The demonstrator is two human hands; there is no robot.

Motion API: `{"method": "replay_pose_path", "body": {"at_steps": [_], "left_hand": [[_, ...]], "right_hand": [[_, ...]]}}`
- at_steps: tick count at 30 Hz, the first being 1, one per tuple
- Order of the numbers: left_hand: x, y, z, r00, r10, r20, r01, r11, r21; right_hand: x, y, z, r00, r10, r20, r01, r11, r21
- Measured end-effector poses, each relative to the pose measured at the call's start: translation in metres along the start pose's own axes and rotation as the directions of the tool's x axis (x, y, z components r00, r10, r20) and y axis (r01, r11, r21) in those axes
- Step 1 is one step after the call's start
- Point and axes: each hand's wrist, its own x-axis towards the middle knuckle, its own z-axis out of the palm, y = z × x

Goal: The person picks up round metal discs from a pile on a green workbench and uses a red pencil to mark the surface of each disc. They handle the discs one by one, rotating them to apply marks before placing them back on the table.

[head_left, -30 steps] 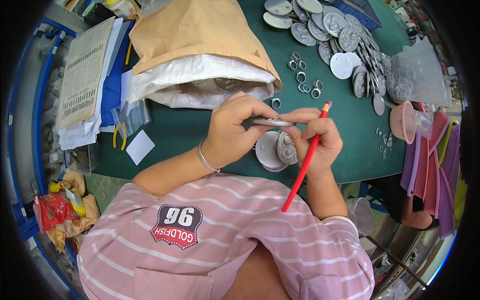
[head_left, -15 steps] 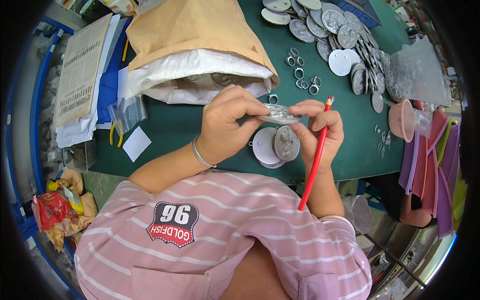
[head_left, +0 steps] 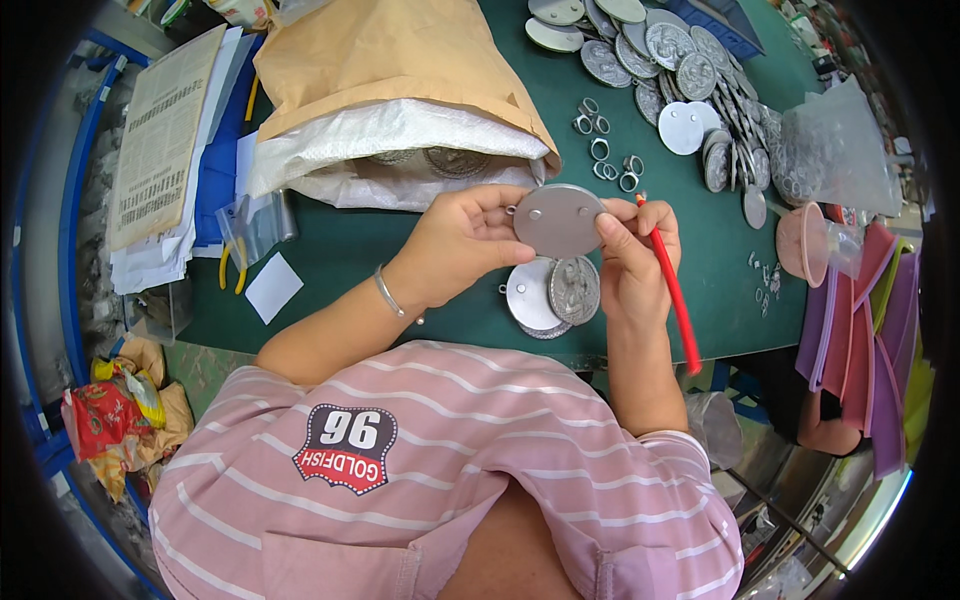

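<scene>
A round silver-grey medallion (head_left: 560,228) is held over the near part of the green table, its plain back with two small studs facing me. My left hand (head_left: 447,242) pinches its left edge by the small loop. With thumb and fingers, my right hand (head_left: 640,255) grips the right edge and also keeps a red pencil (head_left: 674,295), which slants down to the right. Just below lie a few stacked medallions: one shows an embossed face (head_left: 575,291), another a plain disc back (head_left: 528,297).
A brown paper sack (head_left: 395,65) with a white lining lies at the far left, medallions inside. Several metal rings (head_left: 599,149) sit right of it. A large medallion heap (head_left: 690,75) lies far right, near a pink cup (head_left: 803,242). Papers (head_left: 160,140) are stacked left.
The medallion has turned from nearly edge-on to show its plain back. My left hand has shifted slightly down and its fingers have spread; the red pencil's lower end has swung right.
</scene>
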Motion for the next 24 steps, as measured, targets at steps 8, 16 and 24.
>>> {"method": "replay_pose_path", "body": {"at_steps": [8,16,24], "left_hand": [[-0.001,0.002,-0.006,0.995,-0.094,0.036,0.101,0.962,-0.256],[-0.002,0.005,-0.001,0.998,-0.062,-0.023,0.053,0.955,-0.293],[-0.004,0.005,-0.002,0.998,-0.054,-0.04,0.042,0.967,-0.253]], "right_hand": [[0.005,0.006,-0.006,0.983,0.183,-0.027,-0.175,0.968,0.18],[0.004,0.002,-0.002,0.986,0.168,-0.008,-0.164,0.972,0.168],[0.0,-0.005,0.01,0.997,0.07,-0.035,-0.067,0.993,0.1]]}}
